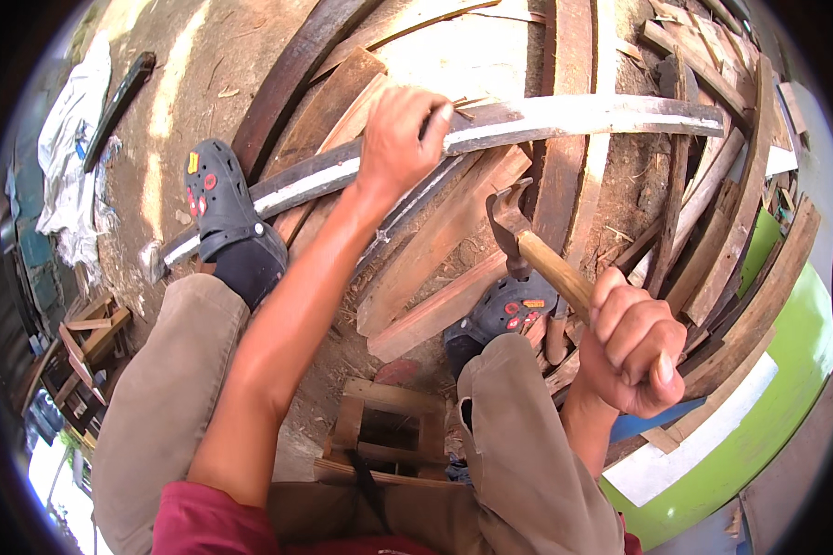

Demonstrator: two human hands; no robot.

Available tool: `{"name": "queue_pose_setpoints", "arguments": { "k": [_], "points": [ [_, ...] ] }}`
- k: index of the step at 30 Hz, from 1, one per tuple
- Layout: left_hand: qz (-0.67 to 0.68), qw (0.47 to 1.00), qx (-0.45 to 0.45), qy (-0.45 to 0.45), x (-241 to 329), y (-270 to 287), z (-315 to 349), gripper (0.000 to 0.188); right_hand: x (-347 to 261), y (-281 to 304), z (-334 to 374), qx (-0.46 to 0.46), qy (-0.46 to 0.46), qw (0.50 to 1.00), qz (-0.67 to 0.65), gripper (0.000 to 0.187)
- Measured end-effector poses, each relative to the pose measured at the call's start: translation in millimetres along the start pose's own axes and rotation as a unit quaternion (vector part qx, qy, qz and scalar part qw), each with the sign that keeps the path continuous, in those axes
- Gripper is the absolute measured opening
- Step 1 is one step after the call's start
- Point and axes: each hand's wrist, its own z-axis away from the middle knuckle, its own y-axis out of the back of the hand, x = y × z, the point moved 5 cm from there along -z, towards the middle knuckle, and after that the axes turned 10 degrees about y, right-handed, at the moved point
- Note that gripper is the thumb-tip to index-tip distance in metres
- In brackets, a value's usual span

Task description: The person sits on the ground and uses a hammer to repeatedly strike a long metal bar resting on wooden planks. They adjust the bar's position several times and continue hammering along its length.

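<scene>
The right grip (634, 342) is clenched around the lower part of the wooden handle of a hammer (555, 268), with the thumb uppermost. The hammer is near the right knee; its dark metal head points away from the person, toward the middle of the view, and overlaps the cut boards (449, 245) in sight. No contact between the head and any timber can be confirmed.

The left grip (398, 139) has its fingers curled and its thumb extended, and lies over a long beam (648, 111). It cannot be determined whether these fingers grasp anything or bear on the beam. The beam crosses the work area from the lower left to the upper right, dark-faced with a white band along it, and appears curved in this lens. Several boards lie beneath and beside it.

The left clog (227, 199), dark grey with coloured charms, is just beside the beam's left portion. The right clog (514, 305) is partly hidden behind the right knee. A wooden frame (379, 393) is on the ground between the legs.

At left, a white sack (74, 153) lies on the ground, near a dark bar (118, 111). At right, loose timber (754, 324) is piled beside a green panel (805, 338).
</scene>
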Motion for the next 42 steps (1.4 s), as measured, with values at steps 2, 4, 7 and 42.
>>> {"name": "queue_pose_setpoints", "arguments": {
  "k": [2,4,7,42],
  "points": [
    [0.139,0.969,-0.119,0.168,24,-10,39,0.018,-3,7,1,0.003,0.002,1.000,-0.005,0.035],
    [0.395,0.806,-0.205,0.390,27,-29,84,0.031,-8,9,3,0.003,-0.005,1.000,0.008,0.034],
    [0.544,0.616,-0.181,0.540,51,-38,122,0.037,-9,8,6,-0.017,-0.013,0.998,0.059,0.039],
    [-0.227,0.971,0.002,0.076,3,-30,2,0.038,32,69,25,0.219,-0.007,0.948,0.232,0.047]
  ]
}}
